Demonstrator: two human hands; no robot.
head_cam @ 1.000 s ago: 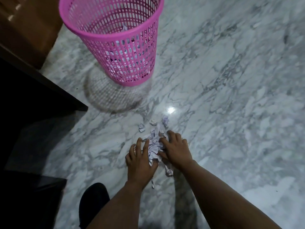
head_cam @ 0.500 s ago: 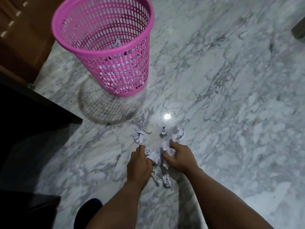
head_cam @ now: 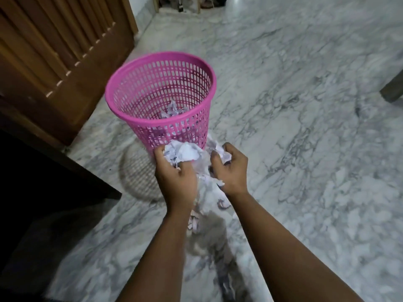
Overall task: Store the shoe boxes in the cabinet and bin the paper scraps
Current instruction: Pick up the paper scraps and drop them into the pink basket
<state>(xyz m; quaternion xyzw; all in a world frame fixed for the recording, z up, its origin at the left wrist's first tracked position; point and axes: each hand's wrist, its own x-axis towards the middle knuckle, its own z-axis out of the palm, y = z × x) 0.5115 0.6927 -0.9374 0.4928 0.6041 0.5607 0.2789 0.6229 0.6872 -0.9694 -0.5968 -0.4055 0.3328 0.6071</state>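
A pink mesh bin [head_cam: 130, 101] stands on the marble floor with crumpled paper lying in its bottom. My left hand [head_cam: 174, 177] grips a wad of white paper scraps [head_cam: 185, 152] just in front of the bin's near wall. My right hand [head_cam: 231, 168] holds a smaller bunch of scraps [head_cam: 220, 149] beside it. Both hands are raised off the floor, below the bin's rim. A few loose scraps [head_cam: 222, 203] lie on the floor under my hands. No shoe box is in view.
A wooden slatted door [head_cam: 54, 46] stands at the left. A dark furniture edge [head_cam: 54, 166] juts in at lower left. A furniture leg [head_cam: 392, 92] shows at the right edge. Marble floor [head_cam: 305, 127] stretches to the right and ahead.
Both hands closed on the scraps lying on the floor and lifted them up toward the bin. My view tilted up, showing the door and more floor.
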